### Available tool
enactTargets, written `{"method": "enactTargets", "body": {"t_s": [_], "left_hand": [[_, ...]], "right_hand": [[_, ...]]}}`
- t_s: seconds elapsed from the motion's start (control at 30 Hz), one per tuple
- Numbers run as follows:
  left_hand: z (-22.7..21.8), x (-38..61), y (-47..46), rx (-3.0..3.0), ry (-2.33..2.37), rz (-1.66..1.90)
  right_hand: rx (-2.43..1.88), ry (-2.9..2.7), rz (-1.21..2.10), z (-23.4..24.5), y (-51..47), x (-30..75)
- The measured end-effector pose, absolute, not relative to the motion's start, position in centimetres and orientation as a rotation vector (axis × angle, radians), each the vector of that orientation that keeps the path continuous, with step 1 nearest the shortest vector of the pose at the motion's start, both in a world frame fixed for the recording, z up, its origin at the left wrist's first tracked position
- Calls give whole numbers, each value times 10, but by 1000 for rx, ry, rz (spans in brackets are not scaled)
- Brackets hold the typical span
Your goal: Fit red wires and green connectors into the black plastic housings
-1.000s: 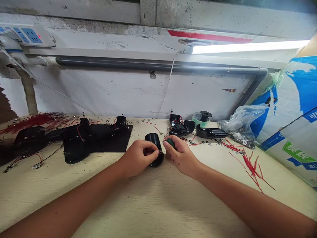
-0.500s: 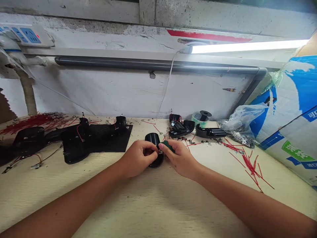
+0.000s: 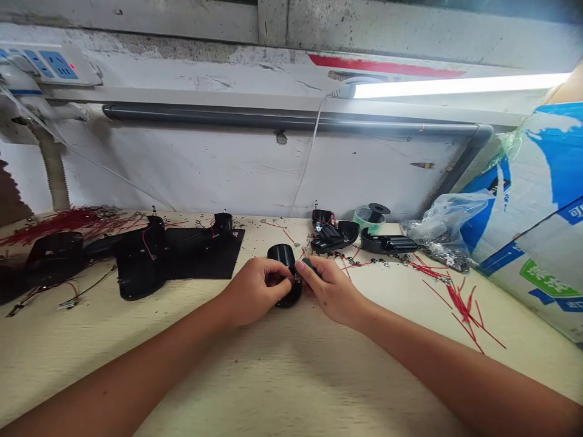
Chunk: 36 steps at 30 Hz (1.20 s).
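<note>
Taking the black casing as the clock's centre, with twelve toward the wall, it lies on the table between the two hands. The left hand, at eight o'clock, brings thumb and forefinger together at the casing's right edge, apparently pinching a small metal piece. The right hand, between three and four, has its fingers curled around a dark green object, thumb laid along it; its working end is hidden. The step in hand looks like seating or fastening that metal piece on the casing. The next move seems to call for a steady left pinch and careful, well-aligned pressure from the right. Red wires lie well apart at half past three; an open black casing sits between one and two.
</note>
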<state>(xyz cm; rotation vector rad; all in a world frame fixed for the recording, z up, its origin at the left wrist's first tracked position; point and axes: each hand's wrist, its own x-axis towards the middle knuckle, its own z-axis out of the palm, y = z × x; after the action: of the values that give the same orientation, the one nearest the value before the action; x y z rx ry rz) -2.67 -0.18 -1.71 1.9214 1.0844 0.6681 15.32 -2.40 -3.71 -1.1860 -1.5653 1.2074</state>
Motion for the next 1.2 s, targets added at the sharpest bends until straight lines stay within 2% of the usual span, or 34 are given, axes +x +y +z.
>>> {"method": "enactTargets", "body": {"t_s": [0.3, 0.73, 1.07, 1.2], "left_hand": [[-23, -28, 0, 1949, 1057, 680], [-24, -27, 0, 1967, 1043, 669], [-25, -29, 1, 1969, 1042, 663], [-26, -28, 1, 1977, 1055, 668]], "right_hand": [[-1126, -1554, 1237, -44, -20, 154], [-1197, -1676, 978, -37, -23, 151], [-1175, -1625, 1089, -39, -22, 151], [-1208, -1632, 1022, -38, -24, 150]]}}
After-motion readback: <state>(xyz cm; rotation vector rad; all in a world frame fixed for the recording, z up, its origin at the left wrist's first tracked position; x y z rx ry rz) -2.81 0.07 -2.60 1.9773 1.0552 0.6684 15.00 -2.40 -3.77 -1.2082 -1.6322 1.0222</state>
